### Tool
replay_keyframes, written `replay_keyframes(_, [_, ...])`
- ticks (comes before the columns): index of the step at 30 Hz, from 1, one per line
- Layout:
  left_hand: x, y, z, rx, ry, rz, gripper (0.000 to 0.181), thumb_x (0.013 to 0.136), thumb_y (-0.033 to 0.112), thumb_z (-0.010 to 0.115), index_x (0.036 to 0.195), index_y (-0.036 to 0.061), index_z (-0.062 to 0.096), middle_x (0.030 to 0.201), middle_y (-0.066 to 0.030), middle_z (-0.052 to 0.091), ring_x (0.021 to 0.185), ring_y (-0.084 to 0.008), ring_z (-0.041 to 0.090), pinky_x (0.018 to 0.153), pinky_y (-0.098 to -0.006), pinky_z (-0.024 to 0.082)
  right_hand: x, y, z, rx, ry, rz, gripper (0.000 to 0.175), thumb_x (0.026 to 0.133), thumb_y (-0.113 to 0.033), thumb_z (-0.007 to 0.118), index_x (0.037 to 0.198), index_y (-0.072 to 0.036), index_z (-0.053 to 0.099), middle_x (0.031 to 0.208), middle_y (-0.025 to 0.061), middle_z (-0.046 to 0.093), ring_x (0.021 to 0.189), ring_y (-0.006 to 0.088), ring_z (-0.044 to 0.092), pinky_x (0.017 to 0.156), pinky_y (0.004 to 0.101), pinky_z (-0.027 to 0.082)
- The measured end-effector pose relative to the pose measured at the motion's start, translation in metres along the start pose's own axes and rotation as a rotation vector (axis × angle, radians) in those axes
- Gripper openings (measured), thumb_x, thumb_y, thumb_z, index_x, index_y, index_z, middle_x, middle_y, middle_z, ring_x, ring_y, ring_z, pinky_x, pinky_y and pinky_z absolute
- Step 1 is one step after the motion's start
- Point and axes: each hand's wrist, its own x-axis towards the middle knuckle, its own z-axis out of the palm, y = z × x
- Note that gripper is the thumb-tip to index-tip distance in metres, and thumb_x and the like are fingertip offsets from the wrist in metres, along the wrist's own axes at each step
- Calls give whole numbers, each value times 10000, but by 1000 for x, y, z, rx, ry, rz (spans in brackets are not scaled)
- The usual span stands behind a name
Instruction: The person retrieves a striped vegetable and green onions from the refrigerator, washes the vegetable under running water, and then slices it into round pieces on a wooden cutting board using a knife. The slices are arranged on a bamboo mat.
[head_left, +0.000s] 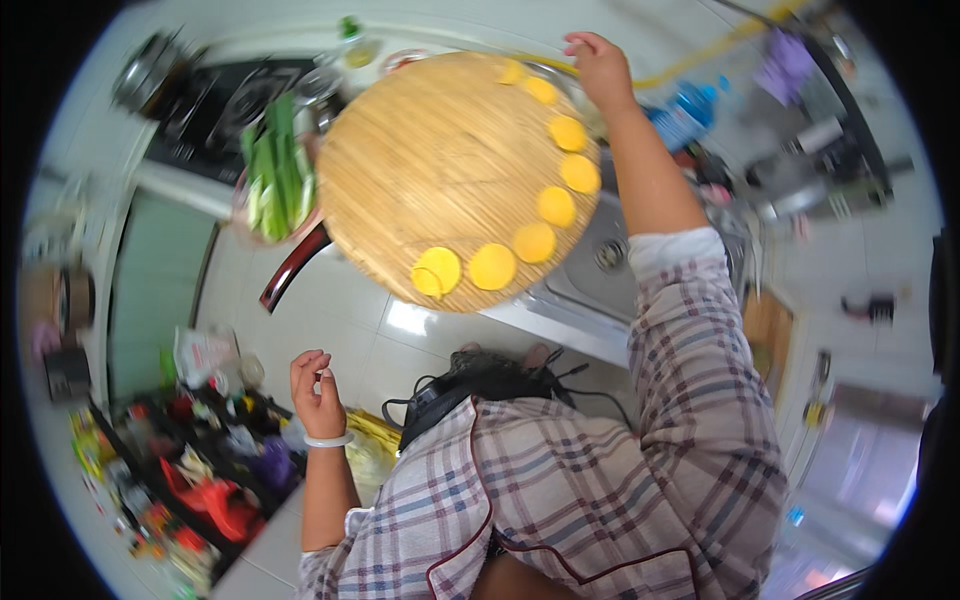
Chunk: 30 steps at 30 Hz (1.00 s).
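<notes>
A round wooden board (442, 165) lies before me. Several flat yellow rounds (556, 207) line its right and front edge in a curve; a smaller piece overlaps the frontmost round on the left. Past the board's far right edge is my right hand (602, 71), its fingers bent, with nothing clearly visible in them. Low on the left, away from the board, my left hand (318, 394) hangs in the air with loosely curled fingers, thumb apart and no object in it. A glossy dark brown handle (295, 268) sticks out from under the board's left front edge.
Cut green stalks, apparently leeks or scallions (279, 176), lie on a plate left of the board. Beyond are a gas stove (214, 112) and a metal pot (150, 71). A steel sink (600, 281) is at right, a blue bottle (686, 116) behind it. Cluttered shelves (202, 465) stand lower left.
</notes>
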Motion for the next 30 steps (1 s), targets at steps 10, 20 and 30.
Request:
replay_keyframes(10, [61, 124, 136, -187, -205, 637, 205, 898, 74, 530, 1058, -48, 566, 1085, -158, 549, 1017, -279, 517, 908, -379, 417, -419, 110, -302, -851, -168, 640, 483, 860, -374, 590, 1219, -53, 560, 1182, 206, 592, 1108, 382, 541, 955, 472, 423])
replay_keyframes(20, [-98, 301, 409, -127, -918, 1093, 324, 744, 134, 700, 1054, 62, 645, 1133, -132, 596, 1113, -320, 525, 987, -402, 388, -652, 197, -483, -941, 237, 1193, 604, 823, -271, 571, 1379, -86, 427, 1313, 201, 508, 1215, 384, 477, 1043, 486, 353])
replay_keyframes(30, [-262, 372, 660, 242, -1256, 784, 581, 766, 335, 728, 1223, 15, 567, 1240, -227, 570, 1165, -347, 543, 982, -381, 429, -641, 251, -500, -697, 95, 1182, 669, 833, -122, 533, 1461, -213, 321, 1329, 234, 432, 1147, 403, 522, 958, 479, 452])
